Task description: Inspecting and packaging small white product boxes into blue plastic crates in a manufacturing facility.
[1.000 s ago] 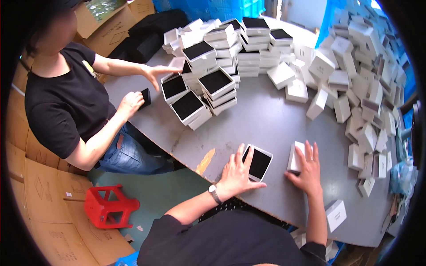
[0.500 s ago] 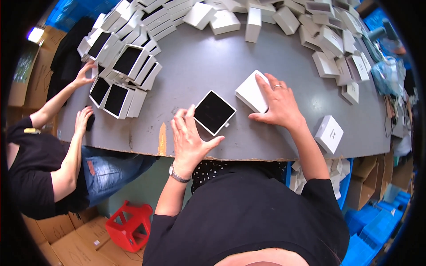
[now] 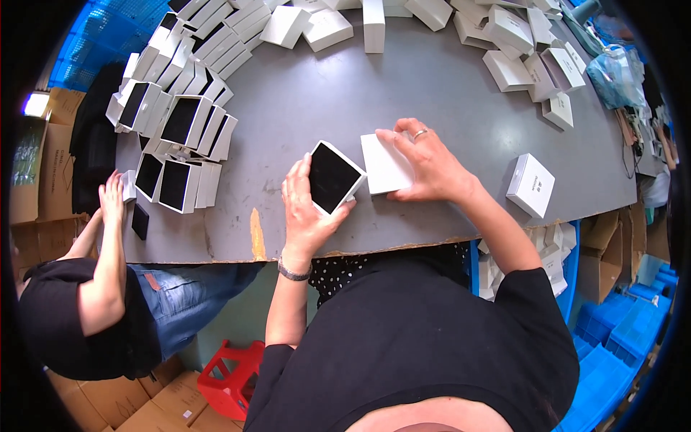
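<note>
Inside white box (image 3: pixel 345 160), black insert (image 3: pixel 333 177)

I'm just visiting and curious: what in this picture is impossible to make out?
All in the head view:
Open white box: whatever lies beneath its black lining, which covers it.
White box in the right fingers: its underside, turned away from the camera.
Co-worker: most of the head, cut off by the dark left rim.
Red plastic stool: its right side, hidden behind the black shirt.
</note>
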### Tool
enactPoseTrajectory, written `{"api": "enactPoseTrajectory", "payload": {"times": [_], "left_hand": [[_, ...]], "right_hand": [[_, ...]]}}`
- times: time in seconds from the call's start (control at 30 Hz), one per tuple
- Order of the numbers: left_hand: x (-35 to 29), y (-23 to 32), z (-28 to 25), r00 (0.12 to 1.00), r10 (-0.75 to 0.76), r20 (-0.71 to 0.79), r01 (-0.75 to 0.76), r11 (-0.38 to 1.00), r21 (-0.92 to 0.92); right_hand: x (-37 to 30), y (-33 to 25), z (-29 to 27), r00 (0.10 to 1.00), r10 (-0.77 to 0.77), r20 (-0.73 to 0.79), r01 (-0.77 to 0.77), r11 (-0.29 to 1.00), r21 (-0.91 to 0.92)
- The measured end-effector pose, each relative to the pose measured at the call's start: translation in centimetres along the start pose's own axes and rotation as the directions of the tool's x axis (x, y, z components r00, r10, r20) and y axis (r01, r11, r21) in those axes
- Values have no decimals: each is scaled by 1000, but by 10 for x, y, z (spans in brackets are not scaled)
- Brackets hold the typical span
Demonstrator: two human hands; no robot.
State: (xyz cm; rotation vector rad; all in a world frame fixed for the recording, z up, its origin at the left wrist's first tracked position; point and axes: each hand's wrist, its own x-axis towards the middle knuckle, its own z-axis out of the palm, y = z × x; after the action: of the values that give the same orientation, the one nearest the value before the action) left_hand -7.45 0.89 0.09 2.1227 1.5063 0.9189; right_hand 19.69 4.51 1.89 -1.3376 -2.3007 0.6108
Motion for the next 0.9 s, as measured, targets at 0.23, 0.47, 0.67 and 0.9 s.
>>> {"api": "enactPoseTrajectory", "payload": {"times": [0.23,0.47,0.67,0.9], "left_hand": [[5,0,-37,931,70,357,-193,928,320],[-14,12,17,994,-89,-58,101,959,265],[-12,3,-18,984,10,176,-39,986,161],[-20,-1,-12,995,-22,101,0,977,214]], "right_hand": [[-5,2,-14,998,-7,59,16,988,-157],[-3,-10,21,985,-121,-123,107,988,-115],[11,26,-47,943,-93,321,-83,866,492],[30,42,-32,989,30,-147,-56,982,-181]]}}
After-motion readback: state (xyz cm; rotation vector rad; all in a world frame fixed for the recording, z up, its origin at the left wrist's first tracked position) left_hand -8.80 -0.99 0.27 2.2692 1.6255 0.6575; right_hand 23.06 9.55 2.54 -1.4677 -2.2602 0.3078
